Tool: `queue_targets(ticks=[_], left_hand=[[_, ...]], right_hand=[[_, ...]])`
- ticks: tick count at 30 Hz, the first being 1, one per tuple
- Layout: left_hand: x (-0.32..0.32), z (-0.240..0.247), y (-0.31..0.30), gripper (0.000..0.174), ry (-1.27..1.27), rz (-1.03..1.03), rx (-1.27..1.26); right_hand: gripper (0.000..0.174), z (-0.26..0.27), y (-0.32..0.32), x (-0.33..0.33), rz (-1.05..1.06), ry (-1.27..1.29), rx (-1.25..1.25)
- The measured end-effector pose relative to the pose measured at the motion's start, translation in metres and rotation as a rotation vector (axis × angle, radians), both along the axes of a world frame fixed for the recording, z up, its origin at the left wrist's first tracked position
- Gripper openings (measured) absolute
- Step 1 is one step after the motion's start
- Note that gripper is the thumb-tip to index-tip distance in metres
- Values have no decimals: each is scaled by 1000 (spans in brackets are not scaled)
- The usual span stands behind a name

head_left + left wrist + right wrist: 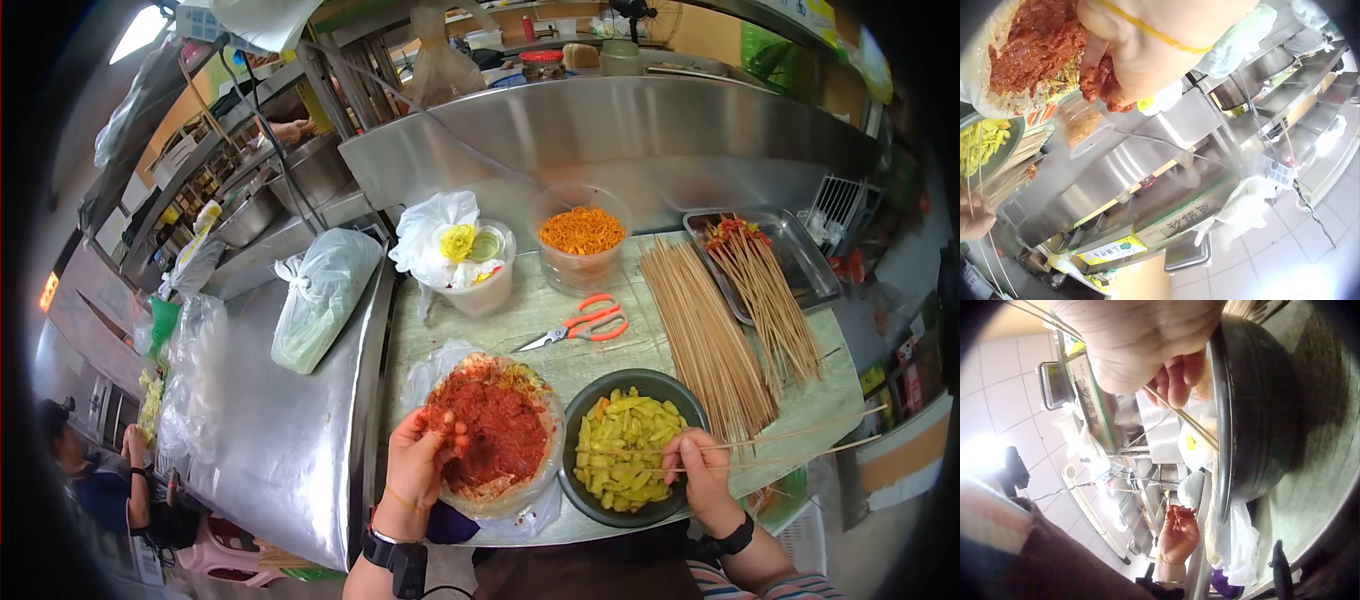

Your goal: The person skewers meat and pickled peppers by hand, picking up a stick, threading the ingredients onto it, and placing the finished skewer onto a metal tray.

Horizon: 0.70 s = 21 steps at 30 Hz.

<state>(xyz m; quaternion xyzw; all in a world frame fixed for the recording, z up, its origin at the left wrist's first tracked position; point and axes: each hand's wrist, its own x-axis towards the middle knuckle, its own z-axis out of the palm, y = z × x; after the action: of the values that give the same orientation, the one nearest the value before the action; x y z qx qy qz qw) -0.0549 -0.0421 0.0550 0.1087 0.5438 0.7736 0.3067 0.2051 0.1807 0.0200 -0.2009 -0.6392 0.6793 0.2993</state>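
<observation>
My left hand [412, 462] is at the left rim of a plastic-lined bowl [553, 440] of red chili paste [500, 425]. Paste coats its loosely curled fingertips [1110, 87], and nothing else shows between them. My right hand [700, 470] pinches two thin bamboo skewers [800, 455] at the right side of a dark bowl [572, 480]. Their ends on the left reach across the yellow-green pickled peppers [625, 440] in that bowl; the other ends stick out past the table's right edge.
Orange-handled scissors [590, 322] lie behind the bowls. Farther back stand a tub of orange shreds [583, 235] and a tub with white bags [470, 285]. Bare skewers [700, 330] and a metal tray [810, 275] with filled skewers are at right. Another person [100, 480] is at far left.
</observation>
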Motion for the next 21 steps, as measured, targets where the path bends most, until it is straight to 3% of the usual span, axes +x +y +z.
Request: queue_targets(ticks=[2, 3, 6, 8, 10, 12, 18, 21], left_hand=[[3, 4, 3, 7, -30, 11, -93], [5, 2, 5, 15, -12, -9, -70], [13, 1, 14, 19, 29, 89, -32], [11, -10, 15, 10, 364, 220, -78], [7, -9, 6, 10, 213, 110, -81], [9, -9, 7, 12, 134, 175, -88], [23, -24, 19, 15, 150, 171, -62], [33, -25, 23, 31, 35, 108, -23]], right_hand=[[25, 0, 0, 0, 2, -14, -2], [25, 0, 0, 0, -3, -16, -4], [24, -2, 1, 0, 0, -14, 44], [24, -3, 1, -1, -2, -22, 45], [24, -4, 1, 0, 4, -10, 37], [24, -4, 0, -2, 10, -16, 57], [24, -6, 1, -1, 2, -4, 49], [24, -5, 1, -1, 9, -7, 58]])
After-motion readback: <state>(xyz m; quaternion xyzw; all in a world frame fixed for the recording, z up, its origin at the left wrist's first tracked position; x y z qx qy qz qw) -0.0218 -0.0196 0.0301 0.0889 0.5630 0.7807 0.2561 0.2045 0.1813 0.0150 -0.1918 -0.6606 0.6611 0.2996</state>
